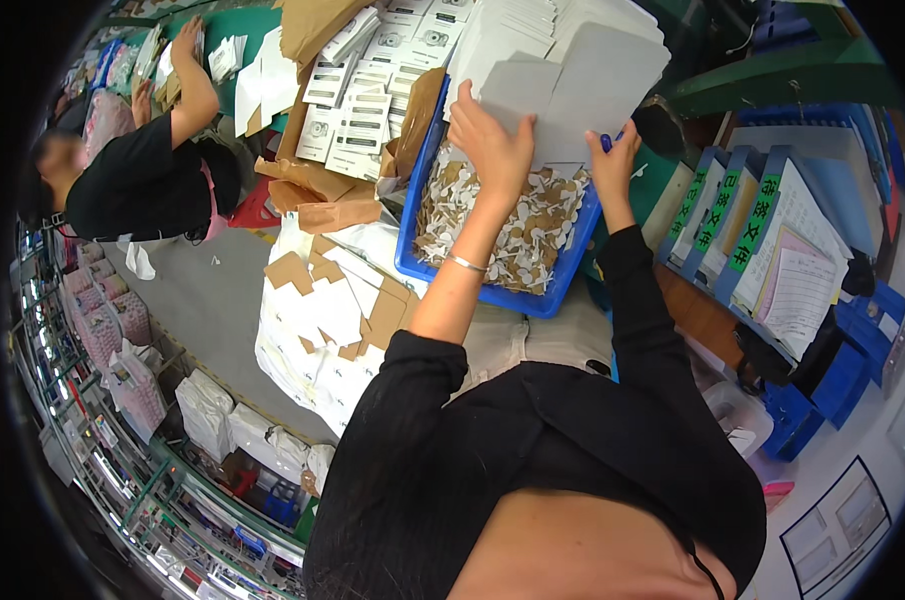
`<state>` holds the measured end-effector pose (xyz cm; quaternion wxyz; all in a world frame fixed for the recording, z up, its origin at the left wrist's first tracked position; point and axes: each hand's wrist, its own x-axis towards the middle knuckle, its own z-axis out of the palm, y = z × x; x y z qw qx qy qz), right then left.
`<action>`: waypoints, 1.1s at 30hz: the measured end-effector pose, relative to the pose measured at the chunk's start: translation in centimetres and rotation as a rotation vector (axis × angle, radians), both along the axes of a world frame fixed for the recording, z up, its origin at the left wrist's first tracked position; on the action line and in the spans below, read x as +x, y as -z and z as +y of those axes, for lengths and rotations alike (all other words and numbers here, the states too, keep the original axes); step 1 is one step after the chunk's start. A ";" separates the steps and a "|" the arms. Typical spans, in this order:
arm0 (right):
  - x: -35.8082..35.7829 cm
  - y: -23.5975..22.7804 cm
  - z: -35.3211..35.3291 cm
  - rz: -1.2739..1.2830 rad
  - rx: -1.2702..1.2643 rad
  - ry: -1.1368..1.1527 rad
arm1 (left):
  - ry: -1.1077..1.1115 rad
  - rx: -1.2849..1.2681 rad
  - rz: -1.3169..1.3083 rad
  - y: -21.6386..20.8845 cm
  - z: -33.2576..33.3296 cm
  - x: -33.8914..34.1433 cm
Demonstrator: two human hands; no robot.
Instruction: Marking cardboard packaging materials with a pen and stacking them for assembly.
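Observation:
A stack of grey-white card sheets (613, 75) lies at the far edge of a blue tray (405, 245), partly over it. Small white and brown die-cut scraps (503, 235) fill the tray. My left hand (493, 145) rests at the left edge of a smaller card piece (518, 92), thumb and fingers spread apart. At the right edge of the sheets, my right hand (616, 160) is closed around a slim blue tool, perhaps a pen (606, 142); its tip is hidden. The fingers of that hand are close to the card's edge.
Left of the tray stands an open carton (403, 160) of printed white packets. White and brown card pieces (323, 300) lie on a white sack. File holders (718, 215) with papers stand at right. Another person (143, 170) works at the far left.

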<state>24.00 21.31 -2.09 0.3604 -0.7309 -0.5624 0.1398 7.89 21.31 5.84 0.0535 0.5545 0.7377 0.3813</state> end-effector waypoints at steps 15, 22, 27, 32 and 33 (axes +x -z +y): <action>0.4 -9.9 -5.8 0.449 -0.014 -0.552 | 0.283 0.018 -0.823 2.6 -9.2 -8.8; 1.0 -6.3 -4.1 0.074 -0.218 -0.417 | 0.294 0.147 -0.714 6.6 -6.4 -8.7; 2.5 -4.0 -4.7 0.152 0.035 -0.352 | 0.208 0.230 -0.903 4.6 -6.2 -10.8; 2.9 -9.3 -6.1 0.597 0.129 -0.223 | 0.066 0.324 -0.957 -1.4 -6.8 -6.5; 3.3 -10.9 -6.8 0.731 0.127 -0.161 | -0.096 0.321 -0.970 -2.8 -7.7 -6.7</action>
